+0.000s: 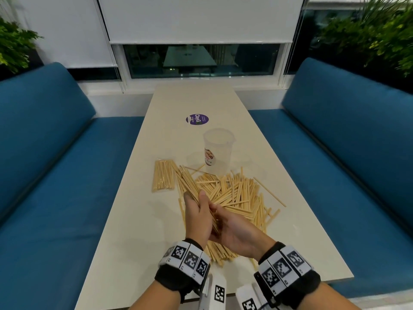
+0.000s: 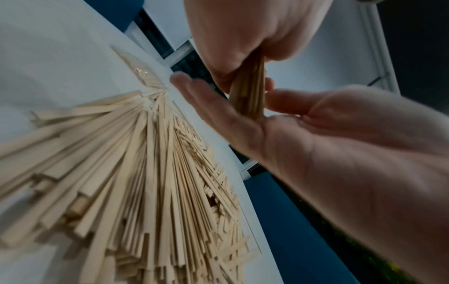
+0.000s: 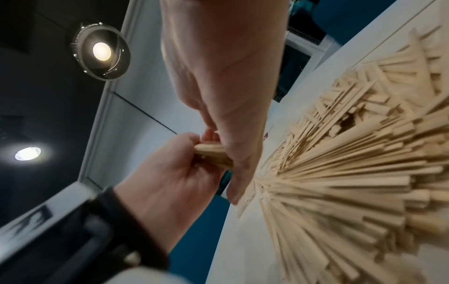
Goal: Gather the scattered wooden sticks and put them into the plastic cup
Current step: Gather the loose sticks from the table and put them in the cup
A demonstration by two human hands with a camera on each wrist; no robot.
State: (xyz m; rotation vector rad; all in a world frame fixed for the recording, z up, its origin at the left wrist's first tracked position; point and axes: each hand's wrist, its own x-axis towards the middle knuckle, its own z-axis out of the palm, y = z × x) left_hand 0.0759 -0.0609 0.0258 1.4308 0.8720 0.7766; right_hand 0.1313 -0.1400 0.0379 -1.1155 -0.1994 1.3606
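Left hand: the left hand (image 1: 197, 217) was curled around a bundle of sticks (image 1: 190, 186), thumb on top, bundle poking out toward 11 o'clock.
Right hand: the right hand (image 1: 234, 229) sat right against the left, palm up with fingers relaxed and straight-ish, cupped under the near end of the bundle. Looked like it was squaring up the ends, not gripping.
Loose sticks: the big messy pile (image 1: 237, 195) covered the table (image 1: 156, 220) from 12 to about 3 o'clock of the hands, with more under the wrists.
Packed sticks: a neat packet (image 1: 163, 177) lay at 11 o'clock, apart from the mess. The left wrist view showed a shiny wrap on it, I think.
Cup: the clear plastic cup (image 1: 218, 151) stood upright at 12 o'clock, just past the pile, nothing in it as far as I could tell.
Handling: my guess is these were light, stiff and smooth, so they'd slide and fan out of a loose grip. Best to hold a bundle around the middle, tap the ends even, then drop it in end first. The cup looked light enough to tip.
Progress: early days, I'd say.
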